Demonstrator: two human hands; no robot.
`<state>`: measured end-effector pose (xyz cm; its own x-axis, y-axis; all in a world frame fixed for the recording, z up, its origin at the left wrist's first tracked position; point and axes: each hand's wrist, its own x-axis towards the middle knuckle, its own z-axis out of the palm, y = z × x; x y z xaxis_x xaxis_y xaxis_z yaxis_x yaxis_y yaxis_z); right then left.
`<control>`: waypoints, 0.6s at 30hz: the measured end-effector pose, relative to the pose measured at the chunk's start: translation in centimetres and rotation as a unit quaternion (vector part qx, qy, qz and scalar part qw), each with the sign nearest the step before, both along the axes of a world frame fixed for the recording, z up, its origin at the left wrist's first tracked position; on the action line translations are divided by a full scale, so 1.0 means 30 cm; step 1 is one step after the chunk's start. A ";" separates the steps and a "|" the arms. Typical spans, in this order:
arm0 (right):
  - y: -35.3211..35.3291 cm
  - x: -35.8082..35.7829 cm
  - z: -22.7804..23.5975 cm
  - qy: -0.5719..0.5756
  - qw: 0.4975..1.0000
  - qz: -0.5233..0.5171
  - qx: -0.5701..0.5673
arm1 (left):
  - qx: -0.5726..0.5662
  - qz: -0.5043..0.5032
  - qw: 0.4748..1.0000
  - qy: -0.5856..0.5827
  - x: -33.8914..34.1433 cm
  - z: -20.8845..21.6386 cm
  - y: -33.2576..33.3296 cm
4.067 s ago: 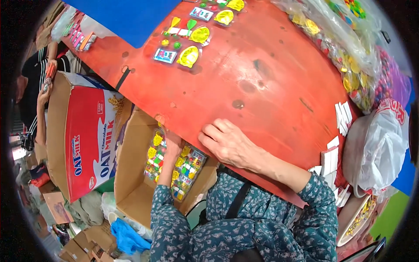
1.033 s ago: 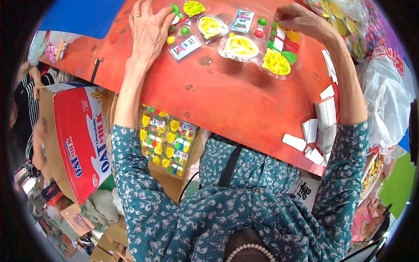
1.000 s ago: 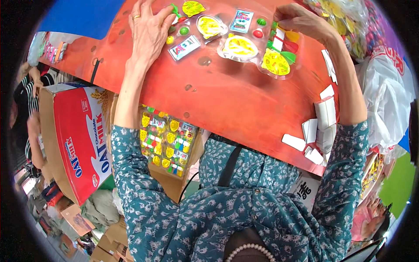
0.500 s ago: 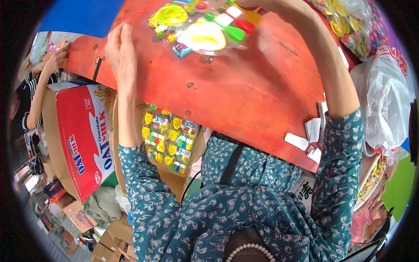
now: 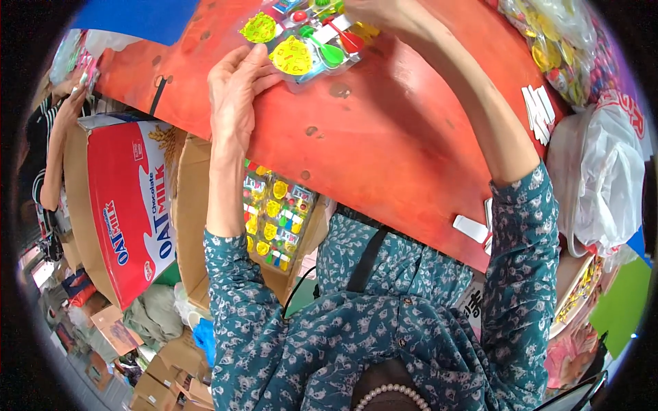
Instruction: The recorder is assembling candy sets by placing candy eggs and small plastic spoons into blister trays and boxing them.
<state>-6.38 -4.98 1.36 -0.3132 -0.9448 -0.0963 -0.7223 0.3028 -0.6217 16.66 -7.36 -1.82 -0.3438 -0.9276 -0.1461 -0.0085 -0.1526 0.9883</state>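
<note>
Both hands are gathering clear plastic packs of small coloured toys at the far side of the red tabletop (image 5: pixel 411 157). The left hand (image 5: pixel 236 85) lies with its fingers stretched out and close together, the fingertips touching the near left edge of the toy packs (image 5: pixel 308 41); it presses or steadies them rather than closing round them. The right hand (image 5: pixel 384 10) comes in from the other side at the top edge of the view; its fingers rest on the packs, but most of the hand is cut off, so I cannot tell whether it grips them. The packs hold yellow pieces, a green spoon, a red spoon and little round bits, and they overlap one another in a loose pile on the tabletop.

Below the tabletop's near edge, just beside the person's left forearm, stands an open cardboard box (image 5: pixel 199 226) with more toy packs (image 5: pixel 277 222) of the same kind laid flat in rows inside it. A red and white carton (image 5: pixel 127 212) stands against it on the left.

As I judge it, the step in hand is the drawing together of the loose packs into one stack. The next move seems to call for both hands to close on the stack from its two sides, keep the slippery packs square so none slides out, and lift them clear of the tabletop.
</note>
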 end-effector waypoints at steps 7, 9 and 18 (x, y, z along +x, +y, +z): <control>0.052 -0.015 -0.073 -0.153 0.985 0.019 0.074 | 0.046 -0.022 0.998 0.047 -0.003 0.019 0.029; 0.061 -0.008 -0.071 -0.060 0.995 0.036 0.068 | 0.059 -0.024 0.997 0.049 -0.008 0.025 0.039; 0.106 -0.024 -0.124 -0.351 0.931 0.047 0.091 | 0.065 0.025 0.995 0.078 0.014 0.047 0.082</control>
<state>-7.10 -1.79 -2.36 -0.0299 -0.9130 -0.4070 -0.1861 0.4051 -0.8951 17.10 -4.89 -0.42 -0.3264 -0.9206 -0.2144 0.1533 -0.2754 0.9490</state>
